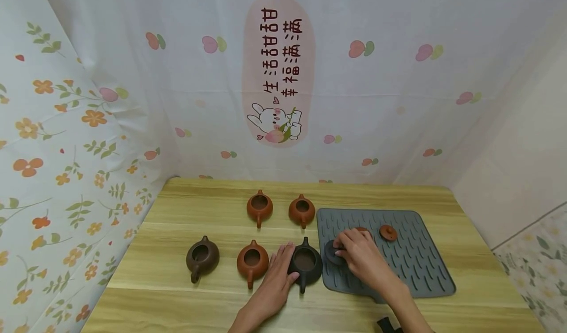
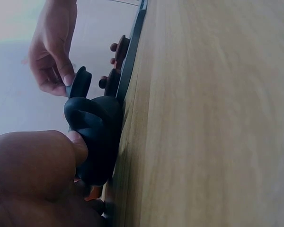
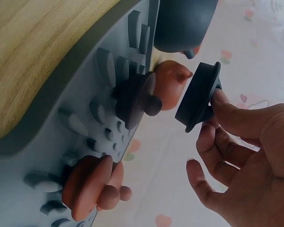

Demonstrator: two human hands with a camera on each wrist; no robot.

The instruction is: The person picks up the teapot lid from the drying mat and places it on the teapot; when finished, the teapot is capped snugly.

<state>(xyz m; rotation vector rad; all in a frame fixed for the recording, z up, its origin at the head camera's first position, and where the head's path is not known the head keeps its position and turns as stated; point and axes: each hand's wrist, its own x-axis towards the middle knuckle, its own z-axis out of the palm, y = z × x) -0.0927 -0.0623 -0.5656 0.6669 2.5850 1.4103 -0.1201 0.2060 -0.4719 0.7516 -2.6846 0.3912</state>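
My left hand [image 1: 275,276] holds the black teapot [image 1: 313,275] on the table, its fingers along the pot's left side and its thumb near the handle. In the left wrist view the thumb presses on the body of the black teapot [image 2: 97,156]. My right hand [image 3: 251,146] pinches a black lid [image 3: 199,97] by its knob, raised over the left part of the grey mat [image 1: 421,269]. The black teapot stands uncovered beside the mat's left edge. On the mat lie a dark brown lid [image 3: 135,101] and orange-brown lids [image 3: 87,189], partly hidden by my right hand in the head view.
Left of the black pot stand an orange-brown teapot [image 1: 260,269] and a dark brown teapot [image 1: 210,264], both lidless. Farther back are two more lidless orange-brown teapots, the left one [image 1: 266,214] and the right one [image 1: 310,214]. A patterned curtain [image 1: 376,102] hangs behind the table.
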